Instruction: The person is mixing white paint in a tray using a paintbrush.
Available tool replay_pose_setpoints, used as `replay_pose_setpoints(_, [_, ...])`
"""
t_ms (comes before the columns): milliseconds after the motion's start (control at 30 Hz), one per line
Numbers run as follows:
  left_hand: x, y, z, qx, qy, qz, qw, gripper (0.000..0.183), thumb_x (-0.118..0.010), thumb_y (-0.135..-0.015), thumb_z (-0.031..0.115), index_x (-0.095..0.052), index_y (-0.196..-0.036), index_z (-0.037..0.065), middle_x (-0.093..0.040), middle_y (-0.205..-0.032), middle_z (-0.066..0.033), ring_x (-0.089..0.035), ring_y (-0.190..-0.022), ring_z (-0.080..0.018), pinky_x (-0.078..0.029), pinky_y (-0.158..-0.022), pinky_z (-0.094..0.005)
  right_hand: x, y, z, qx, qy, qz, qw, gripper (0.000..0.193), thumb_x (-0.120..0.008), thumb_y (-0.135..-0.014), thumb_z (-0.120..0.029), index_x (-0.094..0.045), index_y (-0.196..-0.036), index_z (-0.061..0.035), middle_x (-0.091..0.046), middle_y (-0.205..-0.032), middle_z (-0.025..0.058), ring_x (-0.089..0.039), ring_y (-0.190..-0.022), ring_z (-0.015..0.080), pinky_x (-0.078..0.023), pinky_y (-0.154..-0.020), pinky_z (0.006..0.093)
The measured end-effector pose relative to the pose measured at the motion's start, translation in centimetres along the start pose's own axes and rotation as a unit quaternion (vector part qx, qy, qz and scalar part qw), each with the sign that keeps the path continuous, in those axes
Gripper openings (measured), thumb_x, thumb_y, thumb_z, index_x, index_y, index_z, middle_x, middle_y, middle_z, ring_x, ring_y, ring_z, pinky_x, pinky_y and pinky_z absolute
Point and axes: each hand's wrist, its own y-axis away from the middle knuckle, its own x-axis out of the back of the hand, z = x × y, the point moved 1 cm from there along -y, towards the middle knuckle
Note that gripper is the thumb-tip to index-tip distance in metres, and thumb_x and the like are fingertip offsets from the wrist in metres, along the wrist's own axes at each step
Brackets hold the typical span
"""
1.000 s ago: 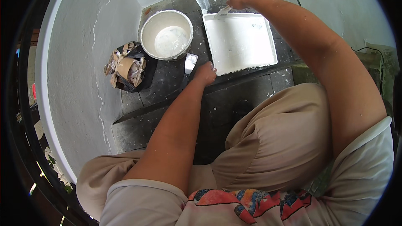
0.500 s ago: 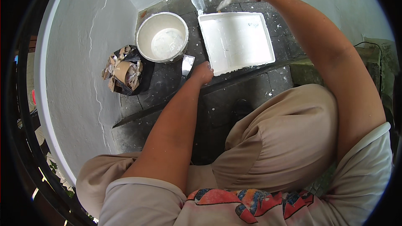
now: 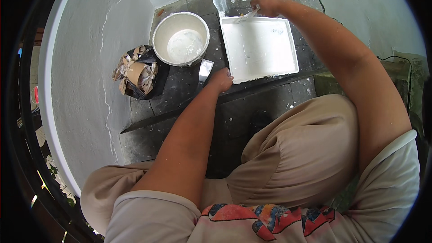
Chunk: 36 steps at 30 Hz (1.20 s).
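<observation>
1. One white-smeared tool (image 3: pixel 249 15) sat in the right hand's (image 3: pixel 268 6) closed grip at the far rim of the white tray (image 3: pixel 265 77); light pressure seemed best.
2. Tray lay on dark tiles (image 3: pixel 215 31), interior white-coated; left hand (image 3: pixel 221 80) met its near-left corner, grip indeterminable, steadying advisable.
3. Bucket (image 3: pixel 163 41) held white residue (image 3: pixel 185 45); black bag (image 3: pixel 146 51), torn cardboard (image 3: pixel 135 73).

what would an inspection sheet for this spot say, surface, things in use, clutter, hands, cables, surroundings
Surface: dark tiles, spattered white.
Things in use: white tray, coated white inside; bucket beside it, white residue at the bottom; white-smeared tool at the tray's far edge.
Clutter: black bag with torn cardboard; flat silvery piece near the left hand.
Hands: left hand at the tray's near-left corner, grip unclear; right hand holds the tool.
Cables: thin dark cable, far right.
Surroundings: grey wall, left, cracked.
</observation>
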Motion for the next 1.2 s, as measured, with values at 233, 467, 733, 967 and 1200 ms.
replay_pose_setpoints(233, [0.6,0.6,1.5,0.048,0.023,-0.04,0.998,0.03,-0.06,-0.086,0.024,-0.058,-0.108,0.003,-0.063,-0.108,-0.0212,-0.06,-0.102,-0.038,-0.047,-0.086,-0.0427,-0.6,-0.2,-0.1,-0.058,0.03,0.035,0.997,0.028,-0.061,-0.077,-0.006,-0.066,-0.104,-0.014,-0.067,-0.105,0.0116,-0.063,-0.1,0.0328,-0.051,-0.081,0.0421])
replay_pose_setpoints(467, [-0.1,-0.4,-0.7,-0.031,-0.037,0.015,0.999,0.027,-0.061,-0.087,0.026,-0.056,-0.099,0.002,-0.063,-0.083,-0.019,-0.064,-0.073,-0.0309,-0.049,-0.066,-0.0423,1.3,0.5,0.5,-0.091,0.007,0.081,0.992,0.024,-0.06,-0.078,-0.009,-0.066,-0.101,-0.0124,-0.067,-0.104,0.0124,-0.062,-0.1,0.0332,-0.051,-0.083,0.0429])
replay_pose_setpoints(733, [-0.2,-0.9,0.0,-0.025,-0.027,-0.005,0.999,0.025,-0.061,-0.088,0.025,-0.055,-0.096,0.002,-0.062,-0.077,-0.0175,-0.062,-0.062,-0.0292,-0.048,-0.059,-0.0416,1.8,0.9,5.0,-0.043,-0.035,0.043,0.998,0.018,-0.064,-0.073,-0.014,-0.069,-0.09,-0.0088,-0.068,-0.091,0.0148,-0.064,-0.09,0.035,-0.051,-0.077,0.0429])
replay_pose_setpoints(967, [0.6,0.3,0.6,0.023,-0.017,-0.028,0.999,0.03,-0.06,-0.086,0.026,-0.059,-0.104,0.002,-0.064,-0.104,-0.0204,-0.061,-0.099,-0.0367,-0.047,-0.084,-0.0426,-0.4,1.2,1.9,-0.089,0.057,-0.011,0.994,0.023,-0.064,-0.075,-0.021,-0.071,-0.091,-0.0062,-0.067,-0.1,0.018,-0.064,-0.095,0.0356,-0.052,-0.081,0.0437])
replay_pose_setpoints(1200, [0.4,0.9,0.9,-0.007,-0.058,0.012,0.998,0.029,-0.059,-0.087,0.026,-0.059,-0.104,0.002,-0.064,-0.106,-0.0196,-0.06,-0.101,-0.0377,-0.047,-0.085,-0.0428,0.4,0.1,2.6,-0.165,-0.005,0.079,0.983,0.03,-0.062,-0.076,-0.025,-0.07,-0.094,-0.0032,-0.066,-0.105,0.0202,-0.063,-0.099,0.0379,-0.051,-0.086,0.0444])
